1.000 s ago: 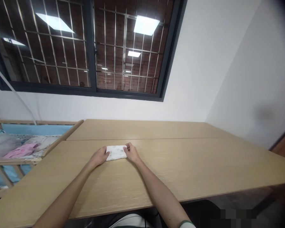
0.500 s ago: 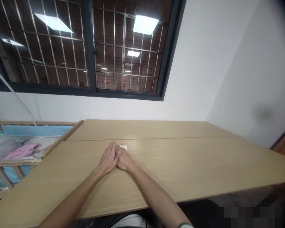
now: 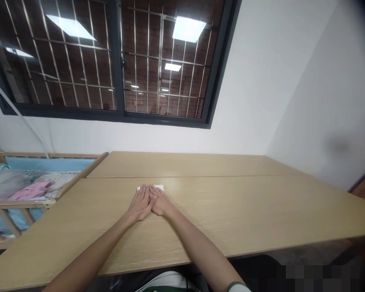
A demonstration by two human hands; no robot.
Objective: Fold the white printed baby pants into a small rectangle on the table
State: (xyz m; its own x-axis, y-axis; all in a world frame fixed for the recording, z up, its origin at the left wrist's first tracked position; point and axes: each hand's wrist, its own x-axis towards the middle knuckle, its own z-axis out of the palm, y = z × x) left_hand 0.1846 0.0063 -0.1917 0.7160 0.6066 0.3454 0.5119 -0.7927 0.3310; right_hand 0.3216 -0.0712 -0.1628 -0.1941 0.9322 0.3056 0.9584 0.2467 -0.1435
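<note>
Both hands rest side by side, palms down, on a thin white piece (image 3: 159,187) that looks like paper or tissue. Only its far edge shows, beyond my fingertips; the hands hide the rest. My left hand (image 3: 140,204) lies flat with its fingers stretched forward, its thumb against the other hand. My right hand (image 3: 159,202) also lies flat, fingers extended and touching the left. Beneath them is the light wooden table (image 3: 231,211), with a seam running across its far part.
To the left, against the table, stands a wooden crib (image 3: 79,174) with blue lining and a pink cloth (image 3: 33,190) inside. A pale pole (image 3: 21,117) rises from it. Behind the table are a white wall (image 3: 243,101) and a dark-framed, barred window (image 3: 120,115).
My fingers have flattened and spread a little over the white piece, and more of its far edge shows. Both hands stay at nearly the same spot. The view has shifted slightly.
</note>
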